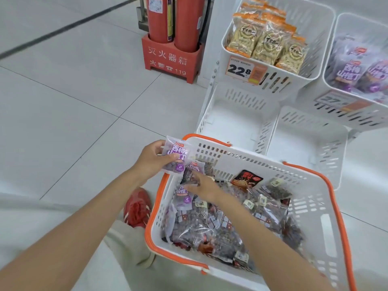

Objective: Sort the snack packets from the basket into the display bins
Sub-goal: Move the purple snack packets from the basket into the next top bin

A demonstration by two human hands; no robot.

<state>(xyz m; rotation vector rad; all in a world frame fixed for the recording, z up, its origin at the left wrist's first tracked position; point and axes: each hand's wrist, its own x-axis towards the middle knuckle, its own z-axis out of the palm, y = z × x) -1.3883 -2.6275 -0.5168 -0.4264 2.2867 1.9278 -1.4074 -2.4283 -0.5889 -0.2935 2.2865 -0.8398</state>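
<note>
A white basket with an orange rim (315, 206) stands on the floor, holding several dark and purple snack packets. My left hand (152, 159) holds a purple packet (175, 157) upright at the basket's far left corner. My right hand (202, 185) reaches into the basket, and its fingers pinch another purple packet (194, 170). A third purple packet (183, 196) lies just under that hand. White display bins stand beyond: one with orange-topped seed packets (270, 45), one with purple packets (361, 70), and two bare lower bins (237, 120) (308, 141).
A red fire-extinguisher box (172, 57) with two extinguishers stands at the back on the tiled floor. Price tags (240, 69) hang on the upper bins. My red shoe (137, 207) sits left of the basket. A black-and-orange packet (247, 178) lies in the basket.
</note>
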